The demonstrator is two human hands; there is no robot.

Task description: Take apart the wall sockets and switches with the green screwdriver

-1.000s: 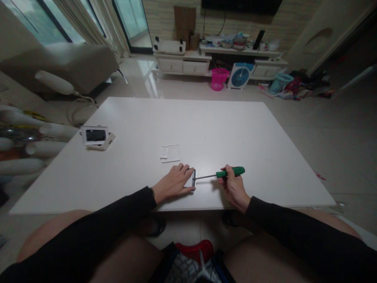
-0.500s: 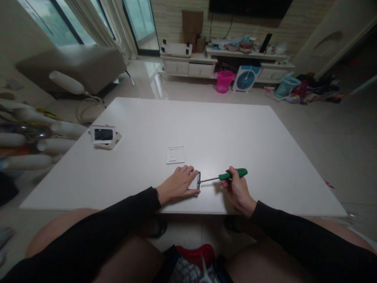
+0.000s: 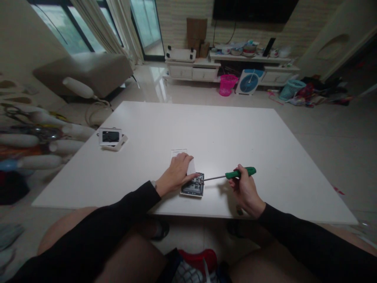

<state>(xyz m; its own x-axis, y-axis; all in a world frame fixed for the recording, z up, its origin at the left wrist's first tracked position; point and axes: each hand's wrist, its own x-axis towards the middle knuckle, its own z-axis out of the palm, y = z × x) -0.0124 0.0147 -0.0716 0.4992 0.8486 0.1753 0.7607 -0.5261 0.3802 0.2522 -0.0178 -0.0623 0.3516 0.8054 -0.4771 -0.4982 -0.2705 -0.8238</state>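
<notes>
My right hand (image 3: 244,188) grips a green-handled screwdriver (image 3: 239,173) whose metal shaft points left, its tip touching a grey switch module (image 3: 193,186) that lies flat near the white table's front edge (image 3: 118,204). My left hand (image 3: 176,173) rests at the module's upper left corner, fingers curled over a small white cover piece (image 3: 191,168). Just behind that hand a white faceplate (image 3: 176,152) lies partly hidden.
A second white switch unit with a dark screen (image 3: 110,137) sits at the table's left side. Beyond the table stand a pink bin (image 3: 226,84), a blue fan (image 3: 249,81), a low white cabinet (image 3: 191,70) and a grey sofa (image 3: 85,72). Tools lie at far left (image 3: 32,133).
The switch module went from standing on edge under my left hand to lying flat with its inside facing up. My left hand shifted back toward the faceplate. The screwdriver stayed at the module.
</notes>
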